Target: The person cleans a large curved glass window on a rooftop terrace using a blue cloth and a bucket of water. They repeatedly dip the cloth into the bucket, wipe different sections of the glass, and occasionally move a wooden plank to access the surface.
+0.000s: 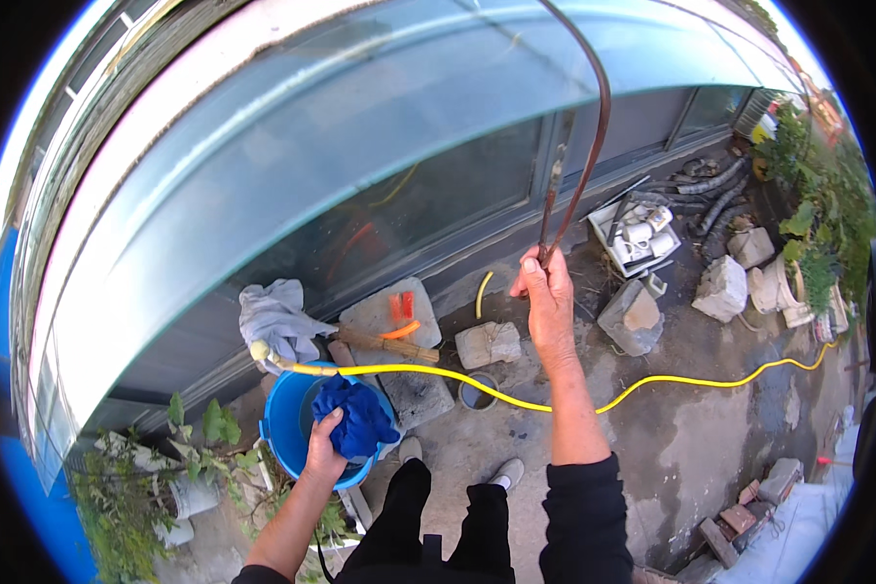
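My left hand [325, 451] grips a bunched blue cloth [352, 420] over a round blue bucket [281, 423]. Liquid shows inside the bucket, though the cloth hides much of it. Raised in front of me, my right hand [550, 303] is closed around the lower part of a long, thin brown rod or cable [600, 124], which bends upward past the glass. A yellow hose [438, 371] crosses the bucket's far rim; its pale end fitting [261, 350] lies against a grey cloth [277, 314].
A large glass panel [299, 146] slopes above the low windows. Stone blocks [488, 344] and a straw hand broom [387, 343] lie along the wall. A white crate [609, 248] holds white cylinders. Plants [817, 212] grow right; bricks [737, 518] sit lower right.
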### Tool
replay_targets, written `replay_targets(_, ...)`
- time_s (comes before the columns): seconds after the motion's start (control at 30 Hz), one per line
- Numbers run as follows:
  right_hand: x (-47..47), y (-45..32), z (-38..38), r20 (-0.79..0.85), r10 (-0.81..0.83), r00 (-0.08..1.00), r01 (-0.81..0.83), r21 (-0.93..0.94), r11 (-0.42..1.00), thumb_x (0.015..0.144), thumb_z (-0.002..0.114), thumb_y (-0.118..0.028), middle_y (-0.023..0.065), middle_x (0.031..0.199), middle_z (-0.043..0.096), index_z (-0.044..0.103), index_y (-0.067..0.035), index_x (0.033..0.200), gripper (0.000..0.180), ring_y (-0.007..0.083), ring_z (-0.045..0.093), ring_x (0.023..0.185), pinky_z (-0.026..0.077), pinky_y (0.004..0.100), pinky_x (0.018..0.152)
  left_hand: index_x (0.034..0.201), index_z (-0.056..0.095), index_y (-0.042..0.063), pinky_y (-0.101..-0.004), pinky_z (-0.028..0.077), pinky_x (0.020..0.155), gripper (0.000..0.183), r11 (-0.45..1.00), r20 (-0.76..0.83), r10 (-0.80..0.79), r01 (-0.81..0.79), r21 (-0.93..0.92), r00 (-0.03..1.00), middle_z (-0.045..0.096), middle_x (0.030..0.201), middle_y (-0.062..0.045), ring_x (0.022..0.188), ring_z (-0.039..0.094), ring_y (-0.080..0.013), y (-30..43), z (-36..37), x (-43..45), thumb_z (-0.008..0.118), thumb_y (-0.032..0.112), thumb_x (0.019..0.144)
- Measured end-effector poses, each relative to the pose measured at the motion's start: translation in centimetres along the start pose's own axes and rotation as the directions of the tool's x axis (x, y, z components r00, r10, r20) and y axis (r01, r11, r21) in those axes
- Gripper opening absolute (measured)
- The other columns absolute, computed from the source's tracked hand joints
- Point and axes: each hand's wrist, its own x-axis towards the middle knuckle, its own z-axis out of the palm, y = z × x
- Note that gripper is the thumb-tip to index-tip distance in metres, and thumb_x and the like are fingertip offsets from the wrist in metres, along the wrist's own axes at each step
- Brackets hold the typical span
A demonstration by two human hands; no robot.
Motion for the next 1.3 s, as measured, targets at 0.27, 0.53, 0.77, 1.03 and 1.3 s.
replay_targets(0.27,-0.5,-0.5,0.7,0.074,-0.068,0.995,0.069,-0.012,0.998,0.099,0.053,-0.021,-0.0006,0.071,0.050,0.054,-0.005,0.098,0.016,0.0079,0.050,0.061,0.042,0.0253,0.057,0.131,0.052,0.004,-0.0414,0.050,0.098,0.051,0.995,-0.059,0.096,-0.093,0.046,0.994,0.065,0.120,-0.013,0.109,0.063,-0.0273,-5.6,2.2,3.5,0.066,0.015,0.083)
replay_targets(0.53,-0.5,0.8,1.7,-0.057,-0.190,0.980,0.191,0.027,0.981,0.098,0.054,-0.017,-0.0003,0.071,0.053,0.055,-0.004,0.101,0.013,0.0072,0.049,0.057,0.040,0.0239,0.053,0.131,0.053,0.005,-0.0392,0.050,0.097,0.050,0.810,-0.044,0.577,-0.565,0.160,0.815,0.063,0.120,-0.010,0.108,0.062,-0.0247,12.2,7.8,11.7,0.066,0.011,0.084)
replay_targets(0.77,-0.3,2.3,2.1,-0.189,-0.292,0.938,0.280,-0.087,0.956,0.096,0.057,-0.012,0.0036,0.073,0.057,0.058,-0.003,0.099,0.010,0.0113,0.051,0.058,0.040,0.0263,0.054,0.138,0.046,-0.002,-0.0372,0.047,0.098,0.063,-0.098,0.203,0.979,-0.852,0.514,0.010,0.058,0.128,-0.016,0.113,0.058,-0.0259,28.2,17.4,20.6,0.073,0.022,0.087)
replay_targets(1.03,0.0,2.7,2.9,-0.205,-0.403,0.892,0.370,-0.180,0.911,0.091,0.061,-0.008,0.0098,0.080,0.063,0.060,0.000,0.101,0.012,0.0184,0.060,0.065,0.047,0.0294,0.061,0.149,0.036,0.021,-0.0628,0.028,0.106,0.083,-0.697,0.721,0.690,0.211,0.685,-0.063,0.028,0.149,-0.026,0.138,0.026,-0.0481,27.9,21.0,28.1,0.078,0.030,0.078)
replay_targets(1.3,0.6,3.8,2.7,-0.229,-0.436,0.871,0.401,-0.184,0.898,0.091,0.060,-0.008,0.0106,0.078,0.061,0.058,0.001,0.101,0.013,0.0189,0.057,0.058,0.044,0.0287,0.056,0.138,0.051,0.019,-0.0394,0.033,0.113,0.065,-0.968,0.965,0.202,-0.112,0.222,0.165,0.030,0.155,-0.013,0.140,0.031,-0.0376,27.9,30.7,25.3,0.075,0.013,0.078)
